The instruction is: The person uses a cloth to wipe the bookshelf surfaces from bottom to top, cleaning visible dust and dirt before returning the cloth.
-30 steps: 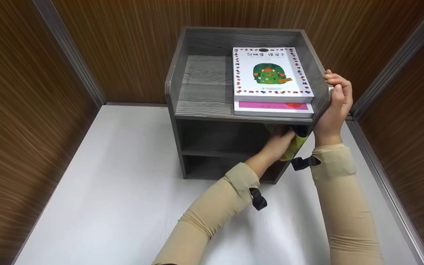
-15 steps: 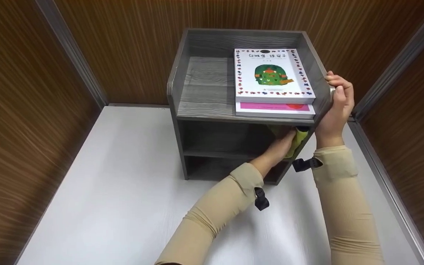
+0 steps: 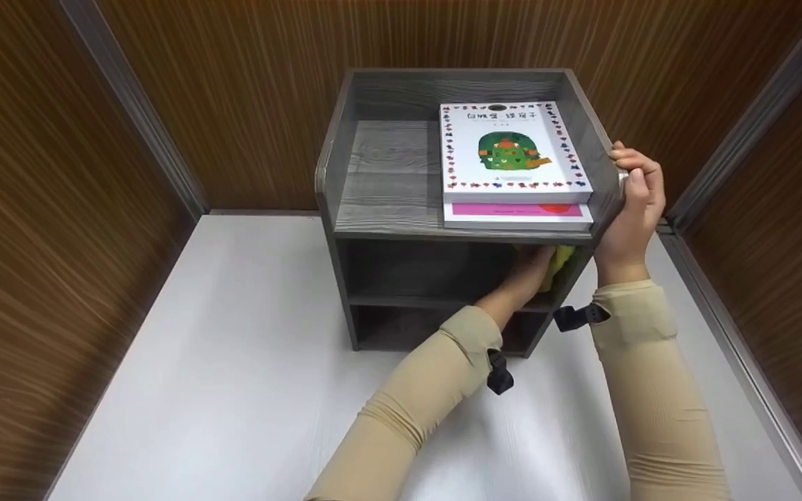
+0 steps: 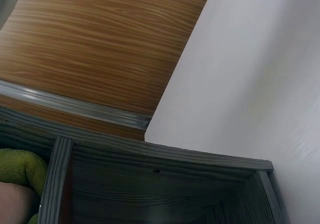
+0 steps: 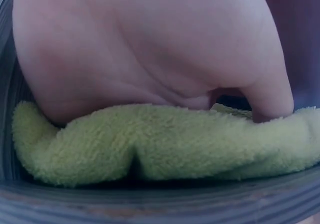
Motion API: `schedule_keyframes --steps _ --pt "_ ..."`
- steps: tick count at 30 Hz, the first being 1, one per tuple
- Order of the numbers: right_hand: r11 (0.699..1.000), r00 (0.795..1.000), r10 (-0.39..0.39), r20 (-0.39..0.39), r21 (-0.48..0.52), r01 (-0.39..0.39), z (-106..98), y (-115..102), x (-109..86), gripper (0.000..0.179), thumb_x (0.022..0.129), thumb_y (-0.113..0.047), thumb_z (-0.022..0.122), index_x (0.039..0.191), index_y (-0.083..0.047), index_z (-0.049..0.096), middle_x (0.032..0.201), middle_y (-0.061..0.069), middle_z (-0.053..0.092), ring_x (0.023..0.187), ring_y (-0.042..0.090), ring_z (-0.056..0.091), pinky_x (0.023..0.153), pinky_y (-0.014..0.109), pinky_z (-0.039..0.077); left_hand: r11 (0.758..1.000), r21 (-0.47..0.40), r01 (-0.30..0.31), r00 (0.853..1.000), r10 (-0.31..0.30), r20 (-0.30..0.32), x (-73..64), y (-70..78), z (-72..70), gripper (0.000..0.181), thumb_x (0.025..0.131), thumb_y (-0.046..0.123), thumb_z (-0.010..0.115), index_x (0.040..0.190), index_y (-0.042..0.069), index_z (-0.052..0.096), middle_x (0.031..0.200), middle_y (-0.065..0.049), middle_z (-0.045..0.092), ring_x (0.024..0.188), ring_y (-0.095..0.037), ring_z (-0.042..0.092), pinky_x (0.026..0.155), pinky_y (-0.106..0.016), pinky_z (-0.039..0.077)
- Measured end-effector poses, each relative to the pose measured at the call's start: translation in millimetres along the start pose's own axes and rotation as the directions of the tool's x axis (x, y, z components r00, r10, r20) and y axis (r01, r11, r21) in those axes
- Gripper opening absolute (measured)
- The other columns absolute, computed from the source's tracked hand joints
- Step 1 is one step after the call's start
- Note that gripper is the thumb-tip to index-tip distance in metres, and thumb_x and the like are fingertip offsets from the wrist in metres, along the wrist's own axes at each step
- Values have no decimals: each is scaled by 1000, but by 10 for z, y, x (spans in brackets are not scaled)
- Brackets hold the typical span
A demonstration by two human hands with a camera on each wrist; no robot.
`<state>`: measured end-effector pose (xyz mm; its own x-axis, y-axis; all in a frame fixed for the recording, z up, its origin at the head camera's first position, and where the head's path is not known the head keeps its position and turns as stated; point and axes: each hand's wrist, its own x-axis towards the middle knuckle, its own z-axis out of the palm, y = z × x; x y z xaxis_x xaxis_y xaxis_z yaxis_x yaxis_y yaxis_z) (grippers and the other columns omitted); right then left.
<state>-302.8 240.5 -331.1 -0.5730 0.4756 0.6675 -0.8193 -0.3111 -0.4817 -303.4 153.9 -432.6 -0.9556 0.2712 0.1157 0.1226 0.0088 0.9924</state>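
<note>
A grey wood-grain shelf (image 3: 401, 160) stands against the back wall. My left hand (image 3: 530, 271) reaches into its middle compartment. Fingers bent, it grips a fluffy yellow-green cloth (image 3: 557, 268) against the inner face of the right side panel. In the right wrist view, the left hand (image 5: 150, 48) fills most of the frame over the bunched cloth (image 5: 165, 144); its fingertips are hidden. Only a bit of the cloth (image 4: 22, 169) shows at the edge of the left wrist view. My right hand (image 3: 631, 209) holds the right side panel from outside, fingers over its edge.
Two books lie stacked on the shelf's top: a white one with a green picture (image 3: 512, 153) above a pink-and-white one (image 3: 512, 216). Below is a lower compartment (image 3: 401, 327). Brown wood-patterned walls (image 3: 269, 125) enclose the white tabletop (image 3: 248, 362).
My left hand has moved deeper into the middle compartment with the cloth, and less of the cloth shows. My right hand keeps its hold on the side panel. The head view has shifted slightly.
</note>
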Motion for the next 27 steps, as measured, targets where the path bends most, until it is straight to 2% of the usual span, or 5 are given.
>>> schedule_keyframes --steps 5,8,11,18,27 --pt "999 1000 23 5 -28 -23 -21 -4 -19 21 87 -4 37 88 5 56 99 18 56 119 36 43 105 35 29 999 -5 52 997 -52 53 -48 -15 -26 51 93 46 34 123 8 48 99 4 46 87 -3 45 78 -16 39" --pt "999 1000 20 -3 -30 -20 -27 -10 -17 21 87 -3 37 88 5 56 99 18 56 118 37 43 105 35 30 998 -23 63 996 -61 72 -83 -17 -15 45 93 44 35 113 8 53 88 5 47 78 -3 47 72 -18 41" --pt "999 1000 9 1 -36 -9 -28 -12 -13 21 86 -3 37 87 6 57 98 18 56 117 37 44 105 35 30 995 -61 74 993 -68 93 -137 -17 1 42 93 42 36 113 9 52 83 5 47 73 -5 47 67 -19 42" --pt "999 1000 -13 -4 -35 13 -19 4 -6 22 86 -3 37 85 8 56 96 18 58 114 38 46 105 36 30 998 -59 15 993 -7 120 -233 -15 6 48 97 35 35 142 18 34 118 4 45 94 -4 45 80 -18 40" --pt "999 1000 12 -2 -50 -12 -27 3 -2 22 87 -4 38 87 5 58 99 18 58 117 36 45 105 35 30 998 -50 -26 994 31 103 -189 -40 11 50 97 34 35 143 16 33 119 2 45 91 -5 47 77 -19 43"
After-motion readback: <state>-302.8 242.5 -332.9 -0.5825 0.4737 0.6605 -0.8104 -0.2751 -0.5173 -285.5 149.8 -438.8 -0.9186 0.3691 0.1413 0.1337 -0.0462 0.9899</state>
